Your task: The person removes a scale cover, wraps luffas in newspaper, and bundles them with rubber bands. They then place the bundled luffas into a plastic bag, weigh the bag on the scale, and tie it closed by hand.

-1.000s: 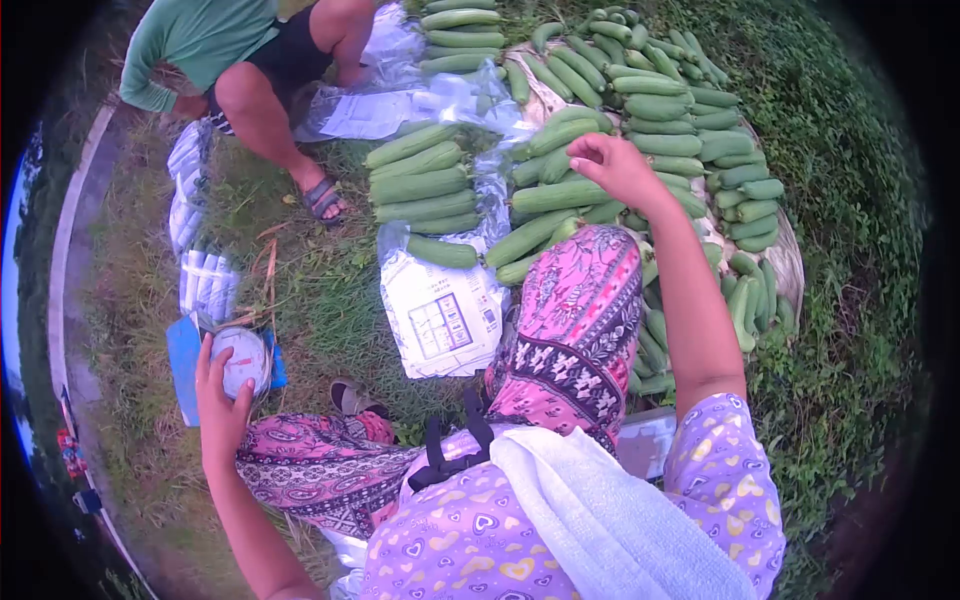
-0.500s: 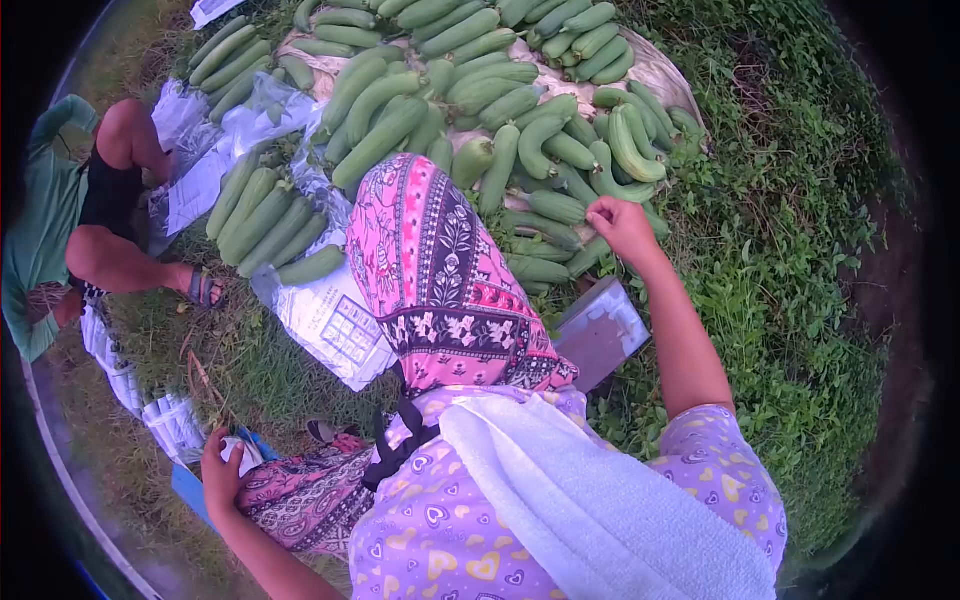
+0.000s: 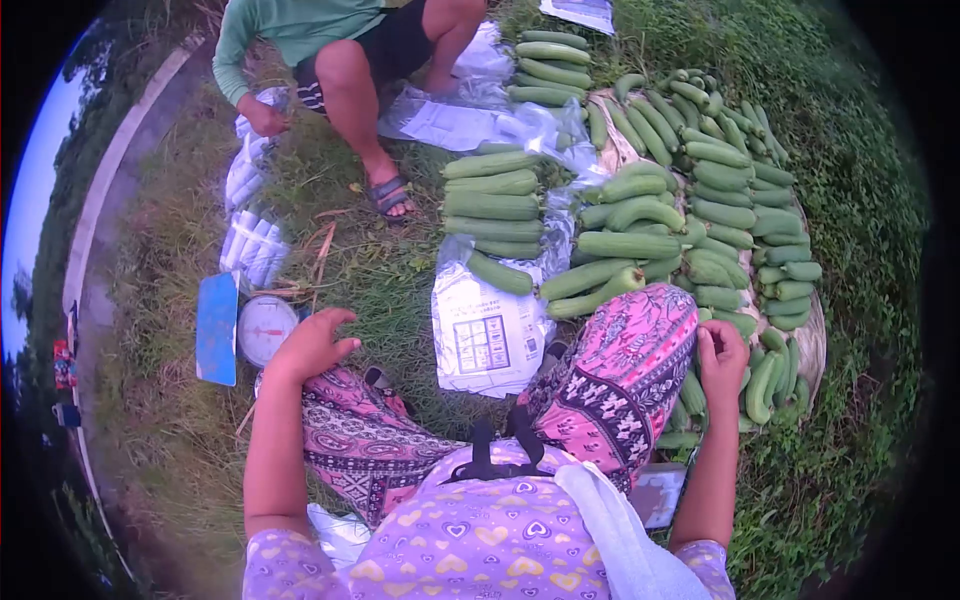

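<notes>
My left hand (image 3: 315,345) hovers over my left knee, beside a dial scale (image 3: 267,330) with a blue pan (image 3: 217,330). Its fingers are stretched and the thumb stands apart, with nothing held. Beyond my right knee, my right hand (image 3: 722,355) has its fingers curled and pinched together at the near edge of a heap of green luffas (image 3: 720,215). Whatever lies in that pinch, if anything, is too small to make out. Between my knees and the heap, a row of luffas (image 3: 492,205) lies on a printed plastic bag (image 3: 485,340).
A person in a green top (image 3: 300,40) squats ahead on the left, a hand near white rolled bundles (image 3: 250,250). Beside my right thigh lies a flat grey-brown box (image 3: 655,495). Leafy growth (image 3: 850,330) borders the heap, and a pale road edge (image 3: 110,180) runs at far left.
My view has swung left, so the scale and the squatting person show more fully. The left hand has risen off the scale; the right hand has drawn back toward my knee.
</notes>
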### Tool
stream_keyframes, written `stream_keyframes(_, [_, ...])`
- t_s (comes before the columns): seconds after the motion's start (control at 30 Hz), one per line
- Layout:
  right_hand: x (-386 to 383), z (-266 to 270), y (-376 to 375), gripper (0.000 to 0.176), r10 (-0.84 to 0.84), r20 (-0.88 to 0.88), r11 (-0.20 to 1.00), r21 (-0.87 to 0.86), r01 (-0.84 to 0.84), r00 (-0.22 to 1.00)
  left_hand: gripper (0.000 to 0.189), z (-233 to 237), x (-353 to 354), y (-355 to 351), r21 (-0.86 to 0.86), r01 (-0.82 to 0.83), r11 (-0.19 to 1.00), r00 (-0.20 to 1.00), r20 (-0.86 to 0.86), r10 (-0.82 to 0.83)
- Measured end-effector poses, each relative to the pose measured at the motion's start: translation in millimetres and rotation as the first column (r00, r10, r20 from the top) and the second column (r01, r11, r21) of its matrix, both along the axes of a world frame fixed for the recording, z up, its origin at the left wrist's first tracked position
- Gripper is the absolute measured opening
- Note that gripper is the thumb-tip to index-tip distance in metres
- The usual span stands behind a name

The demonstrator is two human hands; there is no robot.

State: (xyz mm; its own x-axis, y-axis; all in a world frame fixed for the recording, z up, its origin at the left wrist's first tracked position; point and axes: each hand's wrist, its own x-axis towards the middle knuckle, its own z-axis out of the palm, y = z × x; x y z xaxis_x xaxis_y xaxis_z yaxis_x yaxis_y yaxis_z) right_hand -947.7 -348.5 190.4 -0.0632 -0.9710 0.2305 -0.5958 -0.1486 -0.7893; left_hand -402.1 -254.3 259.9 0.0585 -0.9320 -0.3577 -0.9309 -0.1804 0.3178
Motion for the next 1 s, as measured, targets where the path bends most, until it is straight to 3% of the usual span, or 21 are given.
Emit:
stream_keyframes(0.03, [30.1,16.2,-16.7,0.006,0.072,0.001,0.988,-0.137,-0.072,0.997,0.044,-1.2,1.1,4.6,-0.021,0.001,1.000,1.000,0.009,0.000])
stream_keyframes(0.13, [110.7,62.0,-48.6,0.004,0.256,0.158,0.958,-0.173,-0.229,0.953,0.046,1.8,-0.7,13.1,-0.027,-0.025,0.999,0.999,-0.045,0.024])
stream_keyframes(0.17, [134.2,71.9,-55.8,0.003,0.345,0.117,0.920,-0.241,-0.311,0.931,0.046,3.8,-1.5,17.2,-0.026,-0.034,0.999,0.999,-0.042,0.033])
stream_keyframes(0.27, [196.9,97.4,-60.9,0.004,0.579,0.006,0.788,-0.263,-0.557,0.815,0.047,5.8,-2.2,26.8,-0.025,-0.043,0.999,0.998,-0.046,0.042])
stream_keyframes(0.4, [253.3,76.1,-62.7,0.003,0.737,0.022,0.668,-0.178,-0.722,0.676,0.045,11.4,4.4,39.1,0.031,-0.134,0.991,0.988,-0.071,0.136])
stream_keyframes(0.63, [275.2,-4.0,-73.6,0.004,0.780,-0.027,0.618,0.182,-0.764,0.625,0.046,9.4,17.9,49.7,-0.017,-0.143,0.990,0.982,-0.127,0.140])
stream_keyframes(0.9, [301.4,-22.7,-85.2,0.007,0.794,-0.104,0.606,0.220,-0.765,0.599,0.046,21.2,10.5,40.3,-0.067,-0.123,0.990,0.973,-0.206,0.107])
stream_keyframes(1.0, [297.2,-27.9,-90.5,0.008,0.777,-0.053,0.620,0.242,-0.747,0.628,0.046,23.7,8.0,37.1,-0.094,-0.117,0.989,0.976,-0.193,0.098])
